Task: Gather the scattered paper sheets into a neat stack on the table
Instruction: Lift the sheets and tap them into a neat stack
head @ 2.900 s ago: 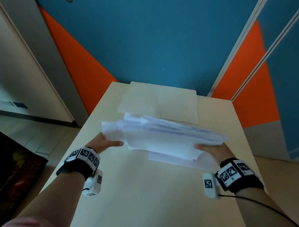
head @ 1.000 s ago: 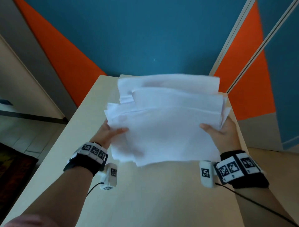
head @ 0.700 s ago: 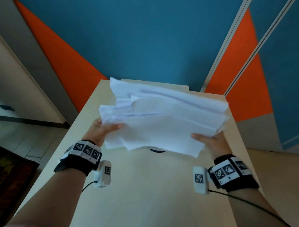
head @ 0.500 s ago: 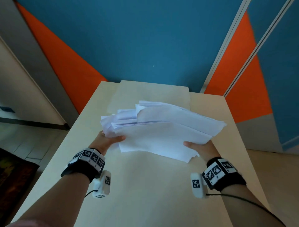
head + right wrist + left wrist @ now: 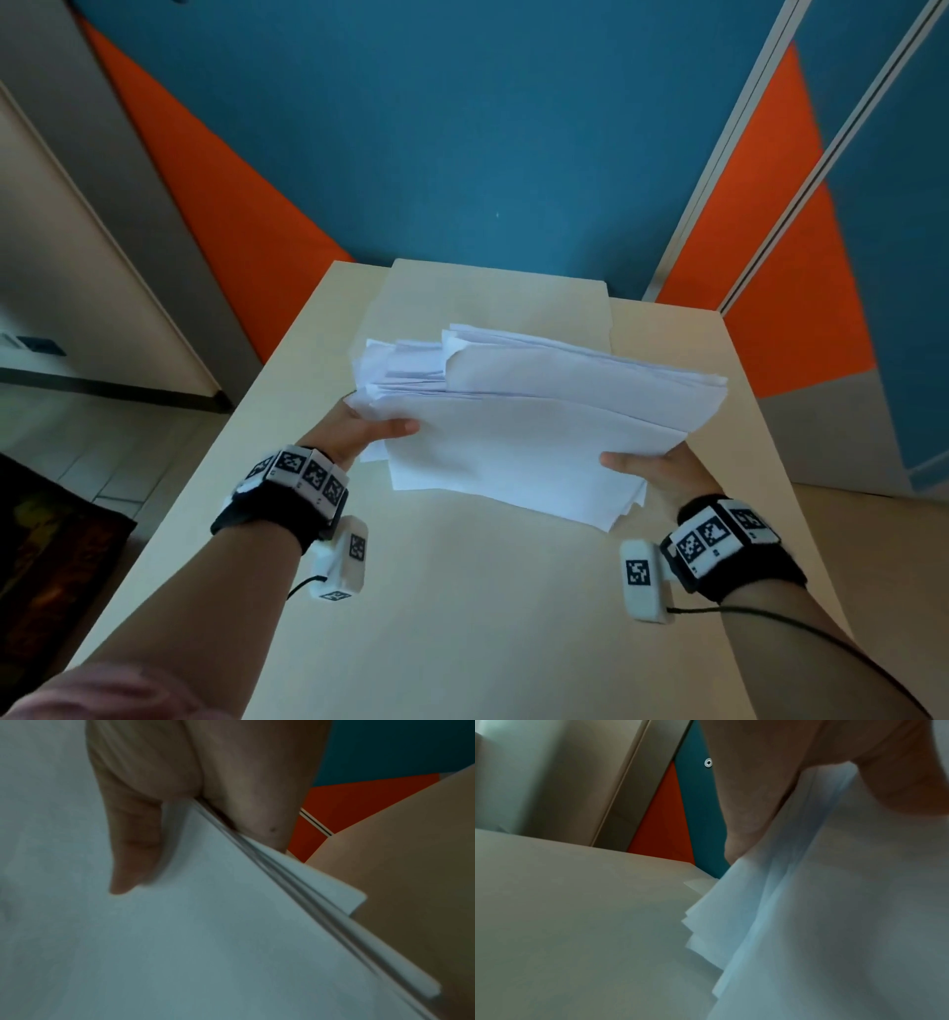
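We hold the paper sheets [image 5: 534, 437] between both hands above the table [image 5: 462, 616]: our left hand [image 5: 359, 431] pinches the bundle's left edge with its thumb on top, and our right hand [image 5: 652, 470] pinches its right edge likewise. The sheets' edges are uneven, fanned beyond our left hand. Past the sheets lies a pale board [image 5: 493, 298] on the table.

White paper sheets [image 5: 539, 431]; pale beige worktop [image 5: 462, 616]; teal and orange wall [image 5: 462, 128]; black wristbands [image 5: 280, 509] with black-and-white checkered markers.
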`<state>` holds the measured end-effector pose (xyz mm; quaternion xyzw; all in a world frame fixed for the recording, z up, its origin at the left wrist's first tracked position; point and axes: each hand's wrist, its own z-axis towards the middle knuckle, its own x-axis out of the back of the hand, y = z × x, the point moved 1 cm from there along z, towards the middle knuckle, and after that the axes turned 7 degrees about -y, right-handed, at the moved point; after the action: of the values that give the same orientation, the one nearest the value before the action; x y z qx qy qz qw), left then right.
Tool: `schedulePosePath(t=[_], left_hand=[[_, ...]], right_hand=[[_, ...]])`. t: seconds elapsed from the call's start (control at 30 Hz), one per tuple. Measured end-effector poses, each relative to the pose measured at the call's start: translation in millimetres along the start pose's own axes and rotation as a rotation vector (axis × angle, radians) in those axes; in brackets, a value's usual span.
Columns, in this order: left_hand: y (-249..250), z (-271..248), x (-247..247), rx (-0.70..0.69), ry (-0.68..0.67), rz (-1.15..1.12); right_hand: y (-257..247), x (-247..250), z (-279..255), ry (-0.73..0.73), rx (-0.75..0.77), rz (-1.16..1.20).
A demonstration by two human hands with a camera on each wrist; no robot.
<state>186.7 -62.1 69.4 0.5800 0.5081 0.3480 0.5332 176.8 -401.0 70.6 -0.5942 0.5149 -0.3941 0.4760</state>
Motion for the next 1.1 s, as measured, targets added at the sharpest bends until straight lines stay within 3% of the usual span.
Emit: schedulePosePath(t=[0.2,0.43,0.5,0.6,0.7,0.83,1.0,1.1], left_hand=[[1.3,2.4,10.8,-0.013,0.080,0.065],[4.5,14.9,-19.7,0.029,0.065,0.218],[1.8,17.9,-18.9,-0.003,0.065,0.166],[8.4,17.9,-17.7,-0.034,0.170,0.090],[14.1,13.7,-13.2,-0.091,0.187,0.057],[-10.2,5.6,-11.5,-0.037,0.152,0.076],[-26.6,8.5,-6.6,-0.063,0.288,0.042],[-26.4,10.0,-1.8,-0.055,0.264,0.044]], right_hand=[[2.1,11.2,-0.2,-0.040,0.027,0.043],[0.2,6.2,-4.5,-0.021,-0.191,0.068],[-3.9,2.0,-9.1,0.009,-0.140,0.155],[-7.9,2.1,-4.6,0.022,0.039,0.069],[-13.8,3.1,3.7,0.023,0.114,0.085],[-7.3,-2.3,5.8,-0.022,0.091,-0.004],[-16.0,-11.4,6.0,0.066,0.111,-0.043],[-16.5,-13.4,7.7,0.028,0.138,-0.012]])
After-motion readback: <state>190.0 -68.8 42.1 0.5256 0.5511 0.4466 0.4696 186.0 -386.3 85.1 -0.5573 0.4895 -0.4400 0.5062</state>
